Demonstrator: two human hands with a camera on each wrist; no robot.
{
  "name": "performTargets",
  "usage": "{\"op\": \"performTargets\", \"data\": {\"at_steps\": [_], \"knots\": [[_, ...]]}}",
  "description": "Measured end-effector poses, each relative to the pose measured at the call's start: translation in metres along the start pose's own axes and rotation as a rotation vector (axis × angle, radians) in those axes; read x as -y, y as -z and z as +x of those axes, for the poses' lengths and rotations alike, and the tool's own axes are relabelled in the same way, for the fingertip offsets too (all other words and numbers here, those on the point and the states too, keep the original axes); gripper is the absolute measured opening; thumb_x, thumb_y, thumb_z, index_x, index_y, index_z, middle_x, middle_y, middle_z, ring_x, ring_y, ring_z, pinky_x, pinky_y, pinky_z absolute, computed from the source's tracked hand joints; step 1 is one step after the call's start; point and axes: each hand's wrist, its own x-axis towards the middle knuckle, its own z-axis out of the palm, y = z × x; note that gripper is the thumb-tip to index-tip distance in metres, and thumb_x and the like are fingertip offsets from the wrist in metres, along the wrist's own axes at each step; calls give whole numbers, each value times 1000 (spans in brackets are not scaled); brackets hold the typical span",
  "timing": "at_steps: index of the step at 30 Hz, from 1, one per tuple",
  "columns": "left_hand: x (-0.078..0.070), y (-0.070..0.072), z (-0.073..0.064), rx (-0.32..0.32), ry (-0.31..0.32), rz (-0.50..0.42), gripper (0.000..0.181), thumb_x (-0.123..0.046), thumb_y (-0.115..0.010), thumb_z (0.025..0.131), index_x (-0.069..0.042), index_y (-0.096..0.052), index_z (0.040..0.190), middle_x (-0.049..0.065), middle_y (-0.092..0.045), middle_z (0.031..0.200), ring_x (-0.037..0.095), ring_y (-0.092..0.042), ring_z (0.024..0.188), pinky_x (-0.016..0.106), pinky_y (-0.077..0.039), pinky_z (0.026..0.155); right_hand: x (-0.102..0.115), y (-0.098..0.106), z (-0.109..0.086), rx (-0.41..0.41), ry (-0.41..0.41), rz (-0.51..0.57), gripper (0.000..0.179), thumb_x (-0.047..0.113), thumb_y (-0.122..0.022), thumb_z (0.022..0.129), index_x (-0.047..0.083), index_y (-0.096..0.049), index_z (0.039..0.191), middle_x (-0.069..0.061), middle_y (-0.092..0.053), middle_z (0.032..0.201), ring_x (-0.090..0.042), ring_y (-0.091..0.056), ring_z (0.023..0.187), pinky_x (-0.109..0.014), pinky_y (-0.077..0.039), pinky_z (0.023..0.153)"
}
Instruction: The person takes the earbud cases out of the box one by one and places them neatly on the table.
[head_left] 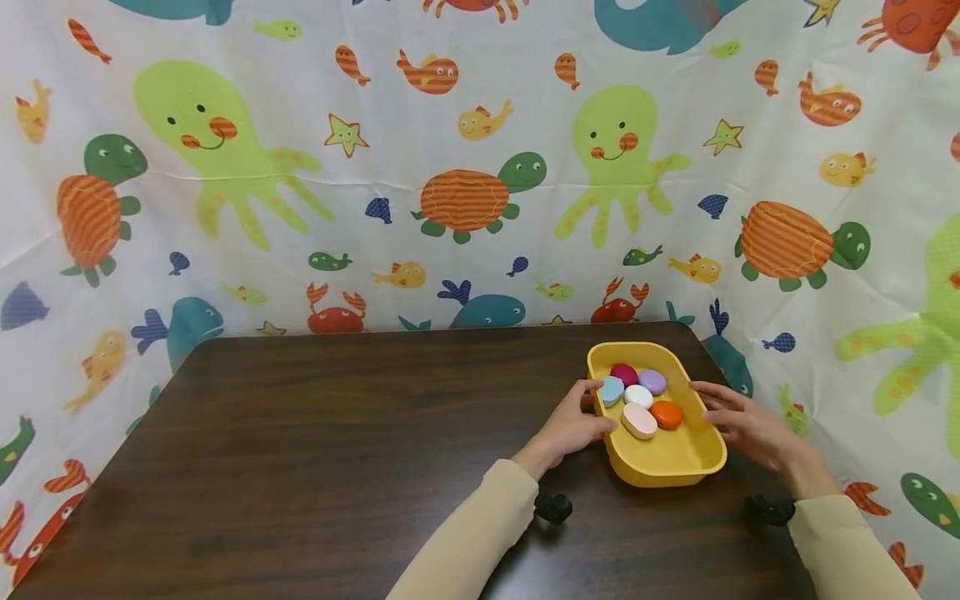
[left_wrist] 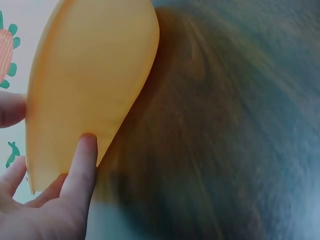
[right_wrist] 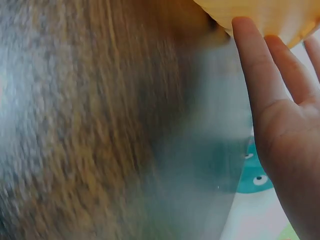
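Observation:
A yellow bin (head_left: pixel 667 457) with rounded corners is at the right of the table. Inside lie several small rounded pieces of a kind I cannot tell: magenta (head_left: pixel 624 375), lavender (head_left: pixel 652 382), light blue (head_left: pixel 611 391), white (head_left: pixel 638 397), orange (head_left: pixel 667 414) and pale pink (head_left: pixel 640 421). My left hand (head_left: pixel 573 429) grips the bin's left wall, its thumb and a fingertip at the rim and other fingers outside. On the opposite side, my right hand (head_left: pixel 753 429) touches the rim and outer wall with nearly straight fingers (right_wrist: pixel 257 65). Whether the bin's base touches the table is hidden.
The dark wooden table (head_left: pixel 300 458) stretches away to the left. A white curtain (head_left: pixel 285 67) printed with sea animals hangs behind it and along both sides. Each wrist carries a black camera mount; the left one (head_left: pixel 553 507) hangs low over the tabletop.

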Motion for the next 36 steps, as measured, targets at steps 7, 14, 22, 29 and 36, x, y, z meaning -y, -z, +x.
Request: {"op": "performTargets", "data": {"at_steps": [7,14,22,29,36], "knots": [[2,12,-4,21,-4,2,62,-15,-75,91,-18,-46,146,14,-48,137,19,-65,96,35,-58,90,2,-9,4,15,6,25,65,20,-56,103,10,-26,159,-24,-10,167,-11,-54,122,-44,-51,102],[3,22,-5,11,-6,14,63,-17,-77,90,-20,-47,145,13,-48,138,19,-64,100,34,-58,90,3,-15,10,28,10,10,66,19,-56,102,11,-25,160,-22,-8,168,-31,-40,139,-46,-49,104],[4,26,-9,12,5,4,63,-15,-77,90,-19,-46,145,14,-47,139,21,-63,103,34,-58,90,4,-21,10,21,6,34,66,18,-56,102,10,-26,160,-22,-9,168,-38,-31,144,-50,-47,106],[5,30,-10,19,17,-1,63,-13,-76,90,-18,-46,146,15,-49,136,20,-64,101,34,-58,90,6,-27,13,1,-7,35,68,18,-57,101,8,-26,160,-22,-13,167,-33,-40,139,-49,-49,105],[4,38,-8,13,22,-1,63,-11,-75,90,-17,-46,145,14,-50,132,19,-65,97,33,-58,89,7,-33,15,10,6,43,67,17,-57,101,7,-25,159,-22,-11,168,-35,-38,141,-45,-51,103]]}}
